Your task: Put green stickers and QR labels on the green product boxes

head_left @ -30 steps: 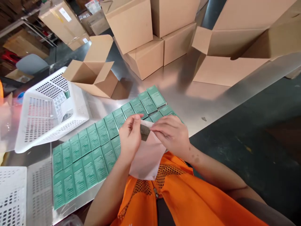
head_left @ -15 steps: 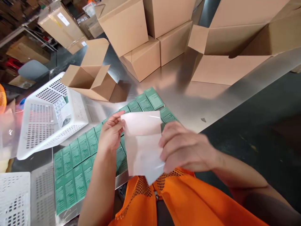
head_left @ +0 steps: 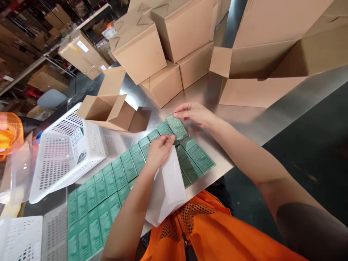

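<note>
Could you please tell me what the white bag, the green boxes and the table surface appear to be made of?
The white bag in the left hand looks like thin, slightly glossy plastic film, limp and translucent. The green boxes, one touched by the right hand, seem matte printed cardboard with crisp edges. The table looks like brushed stainless steel, reflecting the cartons.

Left hand (head_left: 159,152) pinching white bag (head_left: 168,188), right hand (head_left: 194,114) touching green box (head_left: 177,127)

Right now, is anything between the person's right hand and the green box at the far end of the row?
Nothing visible. The right hand already has its fingertips on the flat green printed box at the row's far end on the steel table. The left hand, holding the white plastic bag, sits nearer and to the side.
</note>
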